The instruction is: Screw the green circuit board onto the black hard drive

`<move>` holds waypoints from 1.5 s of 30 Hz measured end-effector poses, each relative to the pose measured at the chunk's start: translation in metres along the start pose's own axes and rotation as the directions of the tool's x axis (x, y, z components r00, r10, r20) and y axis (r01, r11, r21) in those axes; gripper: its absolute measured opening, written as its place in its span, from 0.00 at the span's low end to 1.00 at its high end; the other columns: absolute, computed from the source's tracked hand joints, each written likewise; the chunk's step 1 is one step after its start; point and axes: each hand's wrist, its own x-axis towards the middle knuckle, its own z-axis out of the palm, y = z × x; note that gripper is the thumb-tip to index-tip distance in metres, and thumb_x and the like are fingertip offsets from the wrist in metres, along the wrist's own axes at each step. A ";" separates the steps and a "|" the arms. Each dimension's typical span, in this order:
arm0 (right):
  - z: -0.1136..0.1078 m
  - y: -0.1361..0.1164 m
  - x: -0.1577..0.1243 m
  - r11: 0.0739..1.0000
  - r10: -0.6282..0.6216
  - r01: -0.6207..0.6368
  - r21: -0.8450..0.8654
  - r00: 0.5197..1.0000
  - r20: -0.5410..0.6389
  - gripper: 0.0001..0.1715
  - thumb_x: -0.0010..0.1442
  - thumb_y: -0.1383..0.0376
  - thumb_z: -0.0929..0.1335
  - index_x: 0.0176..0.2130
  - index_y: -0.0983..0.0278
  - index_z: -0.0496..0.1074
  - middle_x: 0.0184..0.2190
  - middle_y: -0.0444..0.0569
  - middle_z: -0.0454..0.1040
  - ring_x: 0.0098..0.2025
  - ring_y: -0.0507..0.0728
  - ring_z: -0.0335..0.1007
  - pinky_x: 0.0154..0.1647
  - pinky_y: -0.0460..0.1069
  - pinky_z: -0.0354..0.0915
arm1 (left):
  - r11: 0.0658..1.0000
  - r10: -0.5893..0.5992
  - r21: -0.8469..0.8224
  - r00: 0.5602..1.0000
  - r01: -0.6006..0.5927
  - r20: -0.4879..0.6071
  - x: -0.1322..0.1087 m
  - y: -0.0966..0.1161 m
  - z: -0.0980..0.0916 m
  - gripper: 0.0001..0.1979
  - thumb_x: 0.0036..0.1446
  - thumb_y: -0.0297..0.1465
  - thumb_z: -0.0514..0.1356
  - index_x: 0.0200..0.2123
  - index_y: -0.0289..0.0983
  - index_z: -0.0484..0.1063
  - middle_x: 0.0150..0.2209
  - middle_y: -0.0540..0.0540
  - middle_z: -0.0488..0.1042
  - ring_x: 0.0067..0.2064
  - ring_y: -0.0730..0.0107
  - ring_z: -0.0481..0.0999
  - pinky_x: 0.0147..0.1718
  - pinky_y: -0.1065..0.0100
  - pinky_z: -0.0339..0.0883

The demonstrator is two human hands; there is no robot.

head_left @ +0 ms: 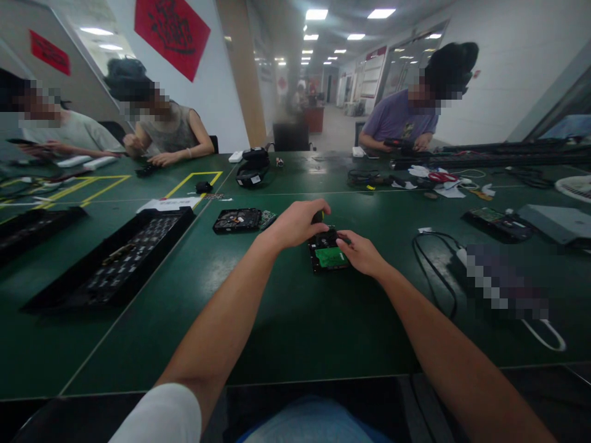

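A hard drive (pixel 318 261) lies on the green table in front of me, its green circuit board (pixel 331 257) facing up. Over its far end, my left hand (pixel 302 223) is closed around a short dark handle with a yellow mark, which looks like a screwdriver (pixel 318 217). The tip is hidden by my fingers. My right hand (pixel 362 251) grips the drive's right edge, thumb and fingers near its far corner. Left of my hands sits another hard drive (pixel 236 220), opened up, with a loose circuit board (pixel 268 219) beside it.
A long black tray (pixel 115 261) stands at left. At right are a cable (pixel 434 271), a power strip (pixel 489 283), another drive (pixel 498 223) and a grey box (pixel 558 223). Black headgear (pixel 252 169) lies farther back. Three people sit across the table.
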 end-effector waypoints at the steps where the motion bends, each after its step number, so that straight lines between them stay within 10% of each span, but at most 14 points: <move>1: 0.000 0.001 0.000 1.000 0.002 -0.002 0.006 1.000 0.005 0.23 0.74 0.55 0.64 0.62 0.60 0.70 0.58 0.54 0.77 0.48 0.59 0.78 0.50 0.54 0.70 | 1.000 -0.003 -0.008 1.000 0.003 0.007 -0.001 0.000 -0.001 0.17 0.65 0.33 0.64 0.56 0.38 0.73 0.49 0.43 0.81 0.50 0.58 0.80 0.52 0.61 0.70; 6: 0.002 0.005 0.000 1.000 0.016 -0.016 0.015 1.000 -0.025 0.25 0.73 0.53 0.65 0.65 0.58 0.68 0.59 0.55 0.76 0.45 0.59 0.78 0.48 0.55 0.70 | 0.998 0.001 -0.057 0.999 0.002 0.050 -0.003 -0.003 -0.005 0.27 0.68 0.28 0.57 0.69 0.34 0.63 0.55 0.39 0.80 0.54 0.59 0.79 0.56 0.61 0.69; 13: -0.001 0.000 -0.001 1.000 0.010 -0.010 0.001 1.000 0.012 0.26 0.73 0.52 0.64 0.64 0.61 0.69 0.59 0.56 0.76 0.46 0.60 0.77 0.48 0.54 0.69 | 0.996 -0.067 0.049 0.996 0.070 -0.053 0.000 -0.004 -0.006 0.21 0.65 0.44 0.66 0.54 0.38 0.78 0.44 0.41 0.83 0.45 0.54 0.82 0.47 0.60 0.72; 19: -0.002 -0.001 -0.002 1.000 0.016 -0.016 -0.004 1.000 0.024 0.28 0.74 0.50 0.63 0.64 0.61 0.68 0.60 0.57 0.76 0.43 0.59 0.77 0.46 0.55 0.69 | 0.996 -0.067 0.064 0.997 0.070 -0.034 -0.003 -0.006 -0.003 0.29 0.69 0.34 0.60 0.69 0.29 0.62 0.60 0.32 0.76 0.60 0.51 0.77 0.58 0.58 0.67; 28: 0.001 0.004 0.000 1.000 0.022 -0.021 0.018 1.000 -0.001 0.27 0.73 0.53 0.64 0.65 0.61 0.68 0.60 0.58 0.76 0.46 0.60 0.78 0.48 0.55 0.70 | 0.995 -0.063 0.072 0.996 0.067 -0.060 0.000 -0.012 -0.002 0.18 0.67 0.42 0.64 0.53 0.37 0.76 0.40 0.41 0.82 0.41 0.57 0.82 0.43 0.62 0.72; 35: 0.001 0.005 -0.001 1.000 0.020 -0.020 0.006 1.000 0.000 0.26 0.73 0.51 0.64 0.64 0.59 0.69 0.60 0.55 0.76 0.42 0.58 0.78 0.44 0.53 0.70 | 0.998 -0.004 -0.064 1.000 0.005 0.005 -0.002 -0.015 0.003 0.34 0.65 0.26 0.61 0.72 0.33 0.57 0.55 0.37 0.79 0.54 0.57 0.79 0.57 0.59 0.69; 45: 0.001 0.003 -0.001 1.000 0.006 -0.006 0.000 1.000 0.007 0.26 0.73 0.52 0.64 0.63 0.60 0.69 0.58 0.55 0.77 0.42 0.58 0.78 0.44 0.52 0.69 | 1.000 -0.019 -0.001 0.993 0.019 -0.120 0.004 -0.008 0.010 0.23 0.64 0.37 0.67 0.59 0.37 0.73 0.47 0.40 0.81 0.46 0.55 0.81 0.48 0.59 0.72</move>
